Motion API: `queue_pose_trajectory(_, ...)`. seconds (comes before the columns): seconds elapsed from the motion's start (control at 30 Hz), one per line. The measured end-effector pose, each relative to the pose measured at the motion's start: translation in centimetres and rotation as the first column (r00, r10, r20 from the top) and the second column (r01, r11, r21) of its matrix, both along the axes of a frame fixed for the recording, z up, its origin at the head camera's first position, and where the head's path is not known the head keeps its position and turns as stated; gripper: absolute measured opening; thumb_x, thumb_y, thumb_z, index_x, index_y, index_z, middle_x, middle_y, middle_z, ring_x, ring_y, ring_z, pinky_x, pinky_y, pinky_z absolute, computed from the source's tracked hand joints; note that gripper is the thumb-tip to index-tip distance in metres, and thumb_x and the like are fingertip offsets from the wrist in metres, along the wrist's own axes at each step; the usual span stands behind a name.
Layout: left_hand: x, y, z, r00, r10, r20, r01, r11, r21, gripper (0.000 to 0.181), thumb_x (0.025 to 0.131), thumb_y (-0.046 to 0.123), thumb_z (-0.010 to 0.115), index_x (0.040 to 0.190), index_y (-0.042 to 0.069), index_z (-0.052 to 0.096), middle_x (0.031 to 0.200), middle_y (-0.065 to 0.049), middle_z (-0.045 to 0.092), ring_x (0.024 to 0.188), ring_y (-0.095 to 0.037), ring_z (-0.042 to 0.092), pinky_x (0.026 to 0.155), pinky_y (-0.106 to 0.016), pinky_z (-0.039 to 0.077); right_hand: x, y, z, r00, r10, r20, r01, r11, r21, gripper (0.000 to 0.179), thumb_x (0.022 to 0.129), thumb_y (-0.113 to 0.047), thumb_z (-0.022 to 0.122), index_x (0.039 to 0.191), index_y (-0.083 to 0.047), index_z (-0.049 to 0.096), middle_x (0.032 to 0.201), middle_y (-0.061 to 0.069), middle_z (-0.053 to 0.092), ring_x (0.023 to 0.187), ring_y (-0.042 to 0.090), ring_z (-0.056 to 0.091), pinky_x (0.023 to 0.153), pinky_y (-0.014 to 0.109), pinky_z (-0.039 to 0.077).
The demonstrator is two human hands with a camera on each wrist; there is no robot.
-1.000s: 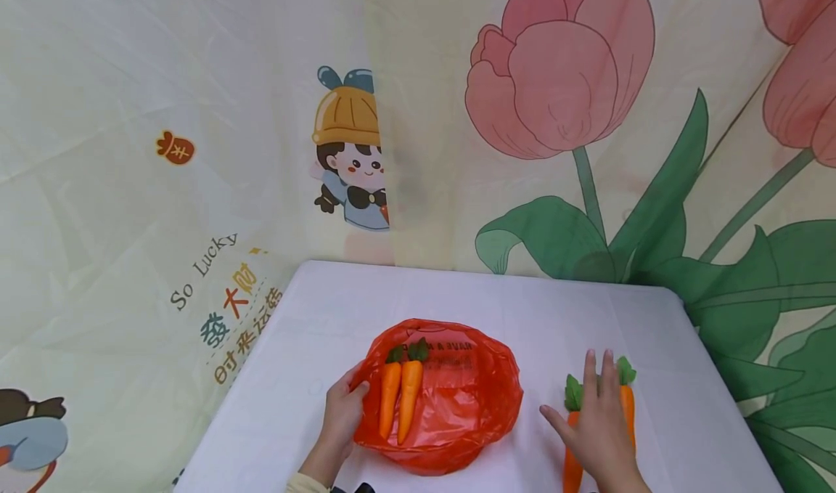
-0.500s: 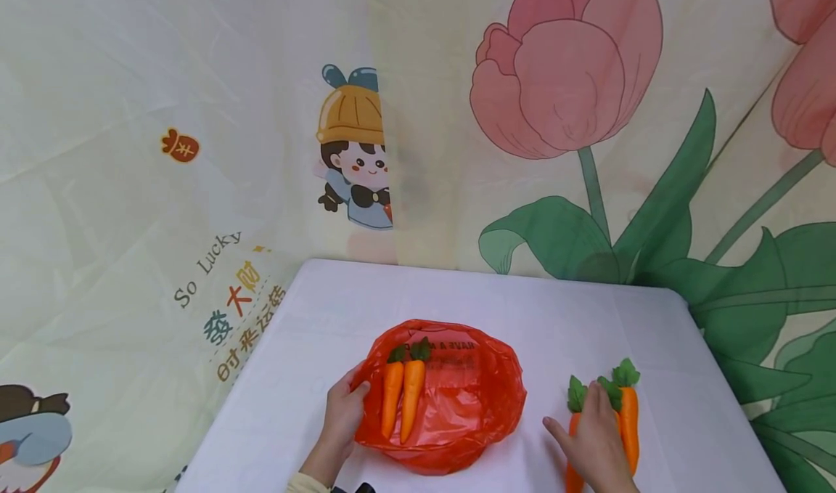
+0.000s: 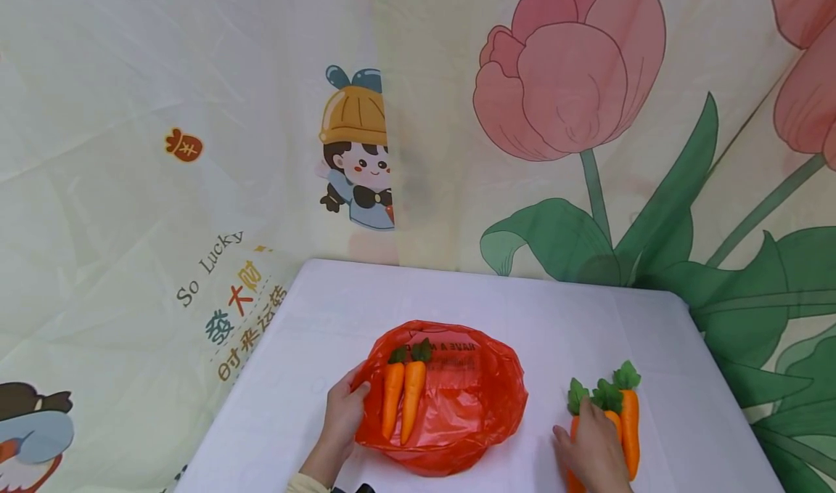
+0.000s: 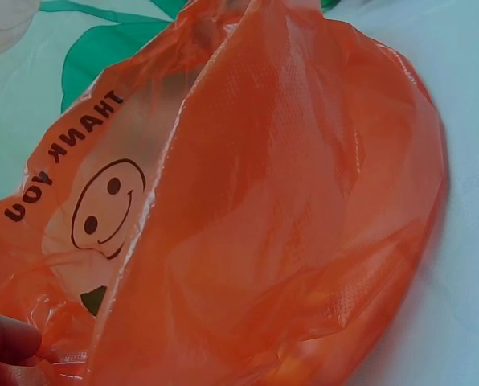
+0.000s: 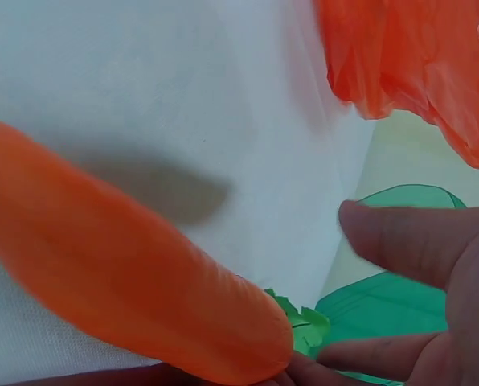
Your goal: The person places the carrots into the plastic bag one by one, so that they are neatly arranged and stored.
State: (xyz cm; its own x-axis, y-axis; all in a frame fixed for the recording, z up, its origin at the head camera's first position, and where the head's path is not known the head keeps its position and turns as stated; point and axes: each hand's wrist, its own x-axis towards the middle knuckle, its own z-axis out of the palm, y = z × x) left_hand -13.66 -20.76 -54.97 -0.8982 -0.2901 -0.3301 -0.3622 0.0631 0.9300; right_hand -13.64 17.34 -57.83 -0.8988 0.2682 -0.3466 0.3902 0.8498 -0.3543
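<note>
A red plastic bag (image 3: 466, 413) lies with its mouth spread wide, and my left hand (image 3: 342, 409) grips its left rim. Inside, along the left side, are two orange carrots (image 3: 411, 398) with dark green tops. To the right of the bag my right hand (image 3: 593, 446) is over a group of three carrots (image 3: 630, 428) with leafy tops, partly hiding them. In the right wrist view, fingertips meet the leafy end of one carrot (image 5: 143, 265), while the thumb stands apart from it. Printed words and a smiling face show on the bag (image 4: 304, 177) in the left wrist view.
Everything rests on a white-covered table (image 3: 496, 297). Behind it hangs a printed cloth (image 3: 431, 152) with large pink tulips, green leaves and cartoon figures. A strip of tabletop separates the bag from the carrots on the right.
My right hand has come down onto the carrots on the right, its raised fingers bending towards them. The left hand keeps its grip on the bag's rim.
</note>
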Motion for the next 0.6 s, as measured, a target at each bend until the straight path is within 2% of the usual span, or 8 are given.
queue_pose_trajectory(0.23, 0.03, 0.04, 0.18, 1.0, -0.004, 0.003, 0.004, 1.0, -0.001, 0.048, 0.106, 0.007, 0.042, 0.153, 0.001, 0.039, 0.154, -0.022, 0.042, 0.141, -0.04, 0.039, 0.111, -0.054, 0.037, 0.06, 0.17, -0.23, 1.0, 0.01, -0.002, -0.01, 0.998, 0.055, 0.079, 0.086, -0.018, 0.081, 0.141, 0.019, 0.039, 0.137, 0.039, 0.042, 0.123, 0.053, 0.044, 0.106, 0.063, 0.039)
queue_pose_trajectory(0.4, 0.0, 0.15, 0.22, 1.0, -0.001, 0.006, 0.001, 1.0, 0.005, 0.047, 0.106, 0.007, 0.042, 0.153, 0.002, 0.04, 0.153, -0.021, 0.043, 0.14, -0.04, 0.04, 0.11, -0.054, 0.038, 0.1, 0.31, -0.24, 1.0, 0.009, 0.01, -0.009, 0.997, 0.077, 0.073, 0.084, -0.017, 0.083, 0.137, 0.017, 0.047, 0.135, 0.038, 0.044, 0.12, 0.051, 0.046, 0.105, 0.063, 0.04)
queue_pose_trajectory(0.6, 0.05, 0.19, 0.24, 1.0, -0.004, -0.005, 0.004, 1.0, -0.003, 0.048, 0.106, 0.006, 0.042, 0.153, 0.002, 0.04, 0.153, -0.021, 0.043, 0.141, -0.04, 0.04, 0.111, -0.054, 0.038, 0.26, 0.64, -0.58, 1.0, 0.024, 0.008, -0.024, 0.995, 0.095, 0.076, 0.081, -0.022, 0.085, 0.135, 0.018, 0.049, 0.132, 0.038, 0.046, 0.115, 0.049, 0.05, 0.102, 0.062, 0.042)
